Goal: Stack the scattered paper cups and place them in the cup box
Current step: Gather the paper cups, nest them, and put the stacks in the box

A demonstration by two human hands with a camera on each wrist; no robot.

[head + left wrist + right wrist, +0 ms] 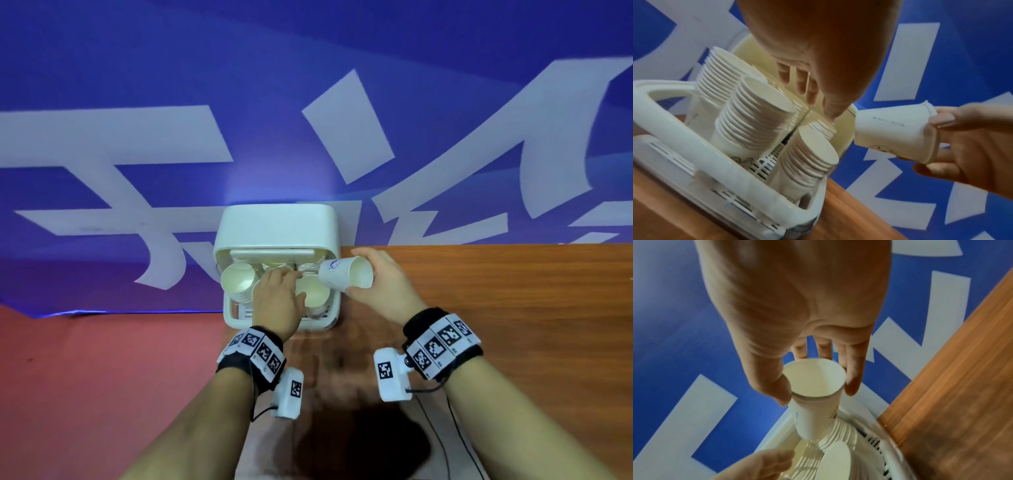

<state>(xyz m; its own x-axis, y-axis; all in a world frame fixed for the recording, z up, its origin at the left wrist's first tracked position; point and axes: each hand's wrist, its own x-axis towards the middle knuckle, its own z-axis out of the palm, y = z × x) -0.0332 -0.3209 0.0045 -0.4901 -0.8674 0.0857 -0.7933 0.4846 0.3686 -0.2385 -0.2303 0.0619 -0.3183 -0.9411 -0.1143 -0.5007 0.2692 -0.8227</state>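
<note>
The white cup box [233, 320] stands at the wooden table's far left corner with its lid tipped back. Several stacks of paper cups [238, 279] fill it, and they show close up as stacks of paper cups [760, 113] in the left wrist view. My left hand [291, 277] reaches over the box with straight fingers [801, 81], its thumb tip touching a back stack. My right hand [356, 272] holds a single paper cup [334, 274] on its side at the box's right edge. It pinches the cup's rim [813, 381] between thumb and fingers, the cup's base pointing at the stacks.
The wooden table [479, 308] stretches to the right of the box. Beyond and left of its edge lies a blue banner [171, 137] with large white characters, then red floor [85, 377]. Cables trail from the wrist cameras near the table's front.
</note>
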